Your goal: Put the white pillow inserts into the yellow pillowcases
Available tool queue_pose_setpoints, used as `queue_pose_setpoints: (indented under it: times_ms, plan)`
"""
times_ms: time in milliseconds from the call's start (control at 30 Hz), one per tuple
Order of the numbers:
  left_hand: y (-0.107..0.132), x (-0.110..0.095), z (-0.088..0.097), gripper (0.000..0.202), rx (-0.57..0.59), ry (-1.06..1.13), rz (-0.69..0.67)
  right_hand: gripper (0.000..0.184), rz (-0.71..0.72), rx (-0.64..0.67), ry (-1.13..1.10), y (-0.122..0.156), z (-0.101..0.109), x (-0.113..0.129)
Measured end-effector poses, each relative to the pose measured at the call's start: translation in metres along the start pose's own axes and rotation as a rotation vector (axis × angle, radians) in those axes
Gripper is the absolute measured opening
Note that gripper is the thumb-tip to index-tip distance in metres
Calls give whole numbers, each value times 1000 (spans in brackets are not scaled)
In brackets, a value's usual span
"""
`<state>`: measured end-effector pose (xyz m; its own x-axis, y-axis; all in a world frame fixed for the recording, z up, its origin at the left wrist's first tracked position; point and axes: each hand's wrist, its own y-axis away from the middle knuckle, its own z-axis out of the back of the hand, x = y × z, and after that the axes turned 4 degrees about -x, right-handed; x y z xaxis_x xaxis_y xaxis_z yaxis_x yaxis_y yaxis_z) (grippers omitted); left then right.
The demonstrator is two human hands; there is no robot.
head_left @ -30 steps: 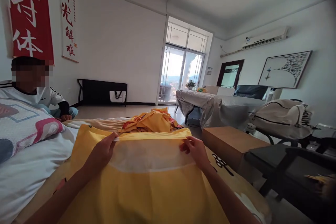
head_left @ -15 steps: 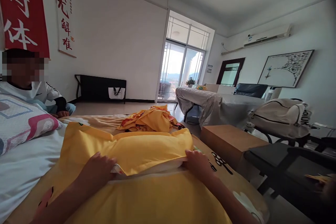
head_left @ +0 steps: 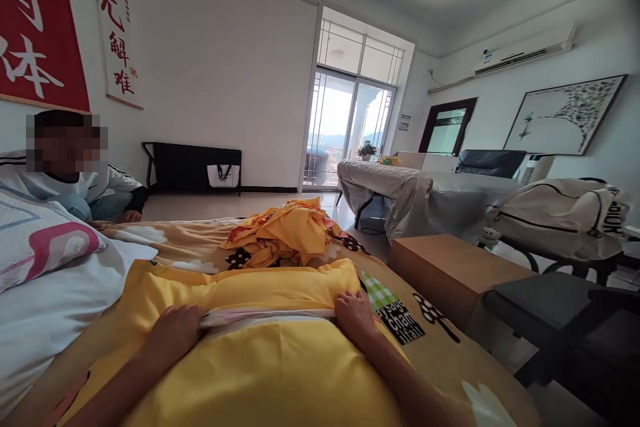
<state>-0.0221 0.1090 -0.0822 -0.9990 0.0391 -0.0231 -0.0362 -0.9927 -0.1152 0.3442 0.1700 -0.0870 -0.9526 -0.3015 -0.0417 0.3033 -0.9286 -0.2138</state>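
Observation:
A plump yellow pillowcase [head_left: 280, 373] lies in front of me on the bed, with a pillow bulging inside it. Across its middle runs an opening, where a strip of the white pillow [head_left: 270, 315] shows. My left hand [head_left: 175, 330] is closed on the edge of the opening at its left end. At the right end my right hand [head_left: 354, 312] grips the same edge, fingers curled over the yellow cloth. Beyond the pillowcase sits a crumpled heap of yellow-orange cloth [head_left: 285, 230].
The bed wears a tan patterned blanket [head_left: 440, 373]. A white pillow with a pink and blue pattern [head_left: 50, 240] lies at left, beside a crouching person [head_left: 115, 190]. To the right stand a cardboard box [head_left: 455, 267], a dark chair [head_left: 555, 307] and a beige bag [head_left: 560, 220].
Both hands have moved slightly left, holding the pillowcase edge. The far flap sits lower and the opening looks narrower. My view has shifted, and the person at left appears lower.

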Motion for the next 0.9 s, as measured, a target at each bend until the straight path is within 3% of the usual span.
queue_pose_setpoints:
  times_ms: [133,200,267,367,500,600,733,800,900]
  plan:
    - [-6,19,27,37,43,278,-101,12,33,-99,-54,4,19,-16]
    - [-8,17,43,30,51,309,-156,7,63,-130,-184,4,26,-24]
    - [-10,1,57,20,52,386,-201,10,84,-140,-325,1,30,-30]
    - [-14,-46,68,28,21,488,-266,12,93,-157,-423,-1,32,-36]
    - [-28,-116,63,30,-68,298,-332,9,53,-200,-466,13,41,-32]
    - [-45,-147,51,23,-87,237,-326,13,136,-286,-477,39,52,-15]
    - [-61,-157,37,27,-125,287,-269,42,341,-149,-459,62,51,23]
    - [-65,-156,37,28,-153,315,-240,55,352,-74,-450,59,40,40]
    - [-67,-154,46,31,-180,351,-207,56,334,16,-456,44,20,55]
